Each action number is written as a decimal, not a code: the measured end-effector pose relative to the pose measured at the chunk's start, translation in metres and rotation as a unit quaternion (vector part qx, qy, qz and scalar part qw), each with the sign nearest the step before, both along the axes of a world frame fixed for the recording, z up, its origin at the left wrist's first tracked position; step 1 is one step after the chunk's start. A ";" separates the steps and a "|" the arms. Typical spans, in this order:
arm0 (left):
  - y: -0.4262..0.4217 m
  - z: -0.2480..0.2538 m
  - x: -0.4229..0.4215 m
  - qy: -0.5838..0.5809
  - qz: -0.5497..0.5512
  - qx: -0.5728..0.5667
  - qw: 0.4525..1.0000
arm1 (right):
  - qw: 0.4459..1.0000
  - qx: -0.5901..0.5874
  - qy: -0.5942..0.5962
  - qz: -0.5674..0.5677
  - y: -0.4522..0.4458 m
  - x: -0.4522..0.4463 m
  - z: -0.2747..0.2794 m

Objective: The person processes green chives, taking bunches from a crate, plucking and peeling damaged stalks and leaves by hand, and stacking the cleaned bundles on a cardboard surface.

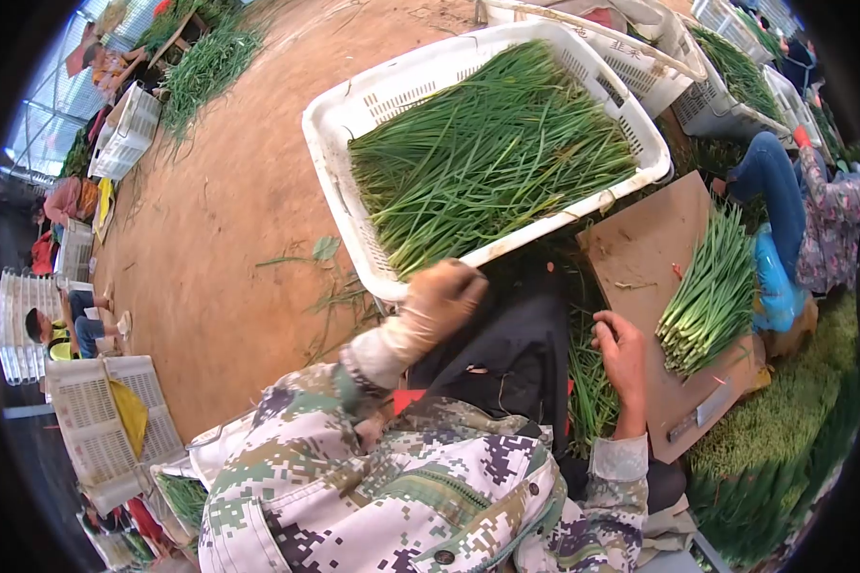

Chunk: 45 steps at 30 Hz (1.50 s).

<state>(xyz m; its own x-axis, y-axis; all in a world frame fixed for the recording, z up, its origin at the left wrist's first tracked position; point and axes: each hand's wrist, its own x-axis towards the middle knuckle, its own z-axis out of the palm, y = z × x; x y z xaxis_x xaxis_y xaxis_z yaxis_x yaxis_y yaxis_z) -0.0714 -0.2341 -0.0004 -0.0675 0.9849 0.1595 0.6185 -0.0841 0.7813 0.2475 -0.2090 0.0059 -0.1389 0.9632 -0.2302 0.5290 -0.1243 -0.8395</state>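
Observation:
My left hand (441, 304), in a tan work glove, is closed in a fist just off the near corner of a white plastic crate (339, 215). Whatever is inside its fingers, if anything, is hidden. Long garlic chives (492, 143) lie in a layer in that crate. My bare right hand (623, 361) hovers at the left edge of a brown board (645, 244), fingers loosely bent and apart, nothing visible in them. A bunch of chives (707, 296) rests on the board, pale cut ends toward me. Below the bunch lies a knife (715, 403) with a dark handle.
Loose chives (592, 387) sit between my lap and the board. Beyond the crate stand a large white bag (602, 48) and another filled crate (731, 72). A person in a floral sleeve (836, 224) sits at right. Stacked crates (115, 415) are at left, by a seated person (81, 325).

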 end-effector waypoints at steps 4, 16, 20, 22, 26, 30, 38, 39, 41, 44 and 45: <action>-0.008 -0.001 -0.092 -0.034 0.107 -0.058 0.992 | 0.996 0.033 0.081 -0.012 0.041 -0.056 0.007; 0.148 -0.037 -0.175 0.248 -0.010 -0.364 0.898 | 0.903 0.394 -0.163 0.053 0.098 -0.222 -0.089; 0.180 -0.107 -0.172 0.359 -0.061 -0.472 0.803 | 0.907 0.385 -0.162 0.052 0.101 -0.220 -0.083; 0.182 -0.133 -0.166 0.399 -0.124 -0.521 0.745 | 0.905 0.394 -0.158 0.038 0.101 -0.222 -0.081; 0.152 -0.164 -0.146 0.402 0.044 -0.435 0.804 | 0.910 0.386 -0.145 0.039 0.102 -0.222 -0.076; 0.137 -0.120 -0.123 0.270 -0.025 -0.527 0.805 | 0.911 0.388 -0.132 0.032 0.101 -0.220 -0.076; 0.152 -0.131 -0.130 0.259 0.001 -0.554 0.791 | 0.924 0.358 -0.131 0.038 0.099 -0.219 -0.072; 0.155 -0.129 -0.136 0.228 -0.019 -0.565 0.793 | 0.922 0.363 -0.131 0.036 0.099 -0.219 -0.073; 0.153 -0.131 -0.135 0.245 -0.017 -0.532 0.810 | 0.917 0.379 -0.123 0.028 0.101 -0.220 -0.075; 0.142 -0.146 -0.126 0.270 0.019 -0.493 0.827 | 0.911 0.396 -0.116 0.018 0.101 -0.220 -0.077; 0.142 -0.143 -0.122 0.277 0.039 -0.484 0.829 | 0.913 0.391 -0.116 0.019 0.101 -0.220 -0.077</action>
<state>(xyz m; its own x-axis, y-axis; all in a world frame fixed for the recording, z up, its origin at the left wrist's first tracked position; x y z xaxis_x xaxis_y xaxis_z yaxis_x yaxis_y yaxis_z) -0.1936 -0.0922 -0.1435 -0.3175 0.6651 -0.6759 0.8787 0.4744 0.0541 0.0279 -0.1080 -0.0714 -0.2104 0.8407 0.4989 0.6958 0.4873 -0.5277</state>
